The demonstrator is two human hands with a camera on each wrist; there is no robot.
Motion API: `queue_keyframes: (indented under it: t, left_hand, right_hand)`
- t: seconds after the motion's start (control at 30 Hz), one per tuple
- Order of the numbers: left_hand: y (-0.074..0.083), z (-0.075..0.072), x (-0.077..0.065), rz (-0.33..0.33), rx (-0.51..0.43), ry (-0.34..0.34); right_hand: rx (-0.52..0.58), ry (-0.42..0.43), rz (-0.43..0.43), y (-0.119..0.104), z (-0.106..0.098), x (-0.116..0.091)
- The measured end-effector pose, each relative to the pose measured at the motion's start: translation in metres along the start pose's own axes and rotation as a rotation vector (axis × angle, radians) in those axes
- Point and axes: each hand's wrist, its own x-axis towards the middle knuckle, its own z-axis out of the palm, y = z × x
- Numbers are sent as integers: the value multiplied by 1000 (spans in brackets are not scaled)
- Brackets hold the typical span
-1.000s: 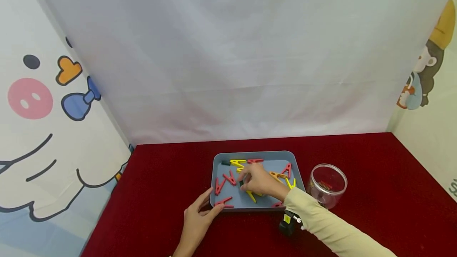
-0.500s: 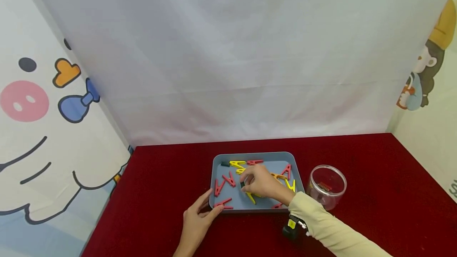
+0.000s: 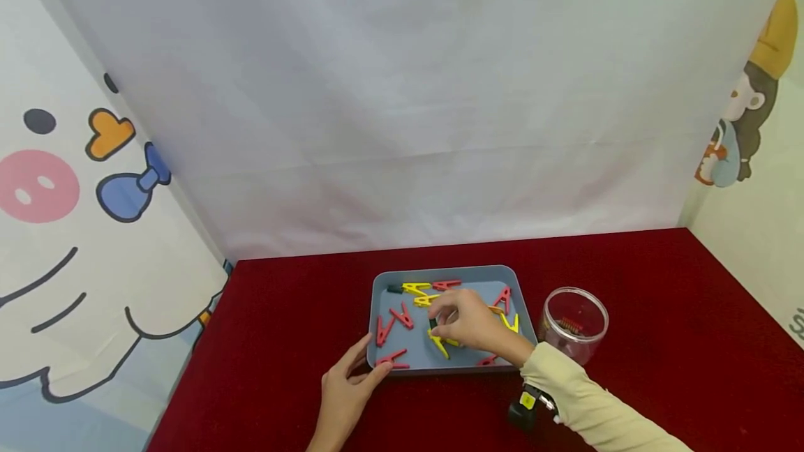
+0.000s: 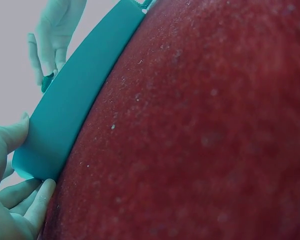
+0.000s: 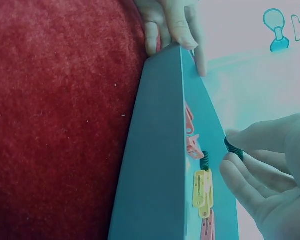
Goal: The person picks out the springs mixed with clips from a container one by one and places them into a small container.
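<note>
My left hand [image 3: 344, 390] holds the front left corner of the shallow blue-grey tray [image 3: 458, 370], its thumb on the front side and fingers round the left side. Over the tray's middle, my right hand [image 3: 467, 323] pinches a small dark green spring [image 5: 234, 148] between thumb and fingertips. Near that hand lie yellow clothespins [image 3: 438, 344]; red clothespins [image 3: 403, 315] are spread about the tray. Another dark green spring [image 3: 396, 289] sits at the back left beside a yellow clothespin [image 3: 416, 287]. Part of an orange clothespin [image 3: 495, 310] is hidden behind the right hand.
Right of the tray stands a clear round jar [image 3: 576, 326] with a small red ribbed piece [image 3: 571, 326] visible in it. A dark red cloth [image 3: 301, 326] covers the table. White curtains [image 3: 440, 103] rise behind, and printed sheets flank both sides.
The right hand has shifted slightly rightward over the tray with the dark green spring, uncovering more of the yellow clothespins beneath. My left hand has stayed at the tray corner.
</note>
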Motion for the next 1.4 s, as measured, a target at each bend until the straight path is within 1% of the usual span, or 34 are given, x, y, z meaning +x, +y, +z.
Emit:
queue_keyframes:
  t: [0.23, 0.33, 0.5, 0.7, 0.87, 0.97, 1.13, 1.4]
  left_hand:
    - [1, -1, -1, -9, -21, -4]
    - [2, -1, -1, -4, -15, -5]
    - [3, -1, -2, 1, -8, -5]
    - [4, -1, -2, 3, -33, -7]
    - [0, 0, -1, 17, -52, -4]
    - [-2, 1, -1, 20, -51, -4]
    - [-2, 1, -1, 15, -38, 6]
    - [-1, 1, -1, 22, -27, 6]
  right_hand:
    - [15, 10, 16, -5, -6, -3]
    - [24, 18, 13, -7, -7, -5]
    - [50, 20, 11, -8, -7, -11]
    - [84, 34, 13, -9, -7, -16]
    - [89, 47, 8, -11, -7, -19]
    - [85, 52, 17, -12, -8, -21]
    - [117, 47, 39, -16, -11, -25]
    - [133, 71, 27, -18, -16, -30]
